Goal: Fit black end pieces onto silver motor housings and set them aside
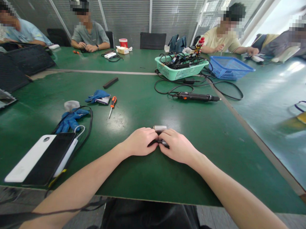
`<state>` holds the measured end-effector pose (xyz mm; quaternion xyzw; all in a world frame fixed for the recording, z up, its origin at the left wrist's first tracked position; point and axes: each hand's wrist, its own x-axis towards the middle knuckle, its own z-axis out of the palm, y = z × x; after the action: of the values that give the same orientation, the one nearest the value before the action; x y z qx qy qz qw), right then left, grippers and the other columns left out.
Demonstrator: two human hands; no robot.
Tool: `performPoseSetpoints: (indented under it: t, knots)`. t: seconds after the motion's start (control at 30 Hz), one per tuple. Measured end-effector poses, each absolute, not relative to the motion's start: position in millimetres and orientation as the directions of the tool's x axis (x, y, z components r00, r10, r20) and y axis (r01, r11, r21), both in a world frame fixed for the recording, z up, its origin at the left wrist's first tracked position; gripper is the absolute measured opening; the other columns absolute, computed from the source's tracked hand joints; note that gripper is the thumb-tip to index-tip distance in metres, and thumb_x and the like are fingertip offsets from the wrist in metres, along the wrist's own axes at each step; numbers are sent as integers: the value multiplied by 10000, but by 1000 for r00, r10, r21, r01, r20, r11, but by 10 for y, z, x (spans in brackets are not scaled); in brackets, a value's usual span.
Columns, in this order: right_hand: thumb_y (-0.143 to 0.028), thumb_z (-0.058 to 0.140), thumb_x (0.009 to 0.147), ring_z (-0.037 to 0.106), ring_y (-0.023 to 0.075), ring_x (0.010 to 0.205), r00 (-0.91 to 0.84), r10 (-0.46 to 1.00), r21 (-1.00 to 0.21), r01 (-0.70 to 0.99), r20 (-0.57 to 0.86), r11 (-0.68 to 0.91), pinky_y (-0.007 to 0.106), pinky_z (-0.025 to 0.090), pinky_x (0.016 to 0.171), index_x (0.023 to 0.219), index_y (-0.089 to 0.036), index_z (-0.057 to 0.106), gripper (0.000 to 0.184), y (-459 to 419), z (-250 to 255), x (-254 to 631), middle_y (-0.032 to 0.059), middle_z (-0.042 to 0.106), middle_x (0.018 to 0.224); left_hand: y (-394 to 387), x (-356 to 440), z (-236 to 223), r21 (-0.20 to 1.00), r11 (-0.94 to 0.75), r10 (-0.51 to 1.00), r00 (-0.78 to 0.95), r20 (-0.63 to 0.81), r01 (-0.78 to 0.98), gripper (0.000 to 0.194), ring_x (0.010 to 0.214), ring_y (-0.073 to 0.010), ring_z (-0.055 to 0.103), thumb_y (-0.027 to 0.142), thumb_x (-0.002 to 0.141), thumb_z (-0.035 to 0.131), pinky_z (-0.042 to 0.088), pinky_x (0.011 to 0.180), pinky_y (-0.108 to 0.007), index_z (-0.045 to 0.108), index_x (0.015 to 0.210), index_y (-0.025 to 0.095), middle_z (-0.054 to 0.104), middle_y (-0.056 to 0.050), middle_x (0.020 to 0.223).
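My left hand (pixel 143 141) and my right hand (pixel 176 145) meet at the fingertips, low over the green table (pixel 129 181). Both are closed around a small dark part with a silvery section (pixel 164 143), mostly covered by my fingers. Whether it is one piece or two, I cannot tell. Just beyond my fingertips shows a short silver cylinder (pixel 159 128); whether it joins the held part is hidden. Farther off to the left lies an orange-handled screwdriver (pixel 113 104).
Left lie a phone (pixel 49 159), power bank (pixel 65 158), cable and blue gloves (pixel 71 120). Ahead are a black bar (pixel 110 83), an electric screwdriver (pixel 196 97), a green basket (pixel 181 73) of tools and a blue basket (pixel 229 69). Several people sit around the table.
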<state>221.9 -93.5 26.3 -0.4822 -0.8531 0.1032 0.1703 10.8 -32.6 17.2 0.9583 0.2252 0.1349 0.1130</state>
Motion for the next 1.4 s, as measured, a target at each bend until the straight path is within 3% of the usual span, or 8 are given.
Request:
performPoseSetpoints:
  t: [1.4]
  knots:
    - [-196,577,913,611,242,990,-477,858,-340,788,192,514,381,506,885,961,-194,628,71,-932,244,2223,89,681,1032,-317,110,171,271,-879,452,866,214,392,136,896,-219,636,285,930,575,501,806,-354,635,965,168,664,-67,942]
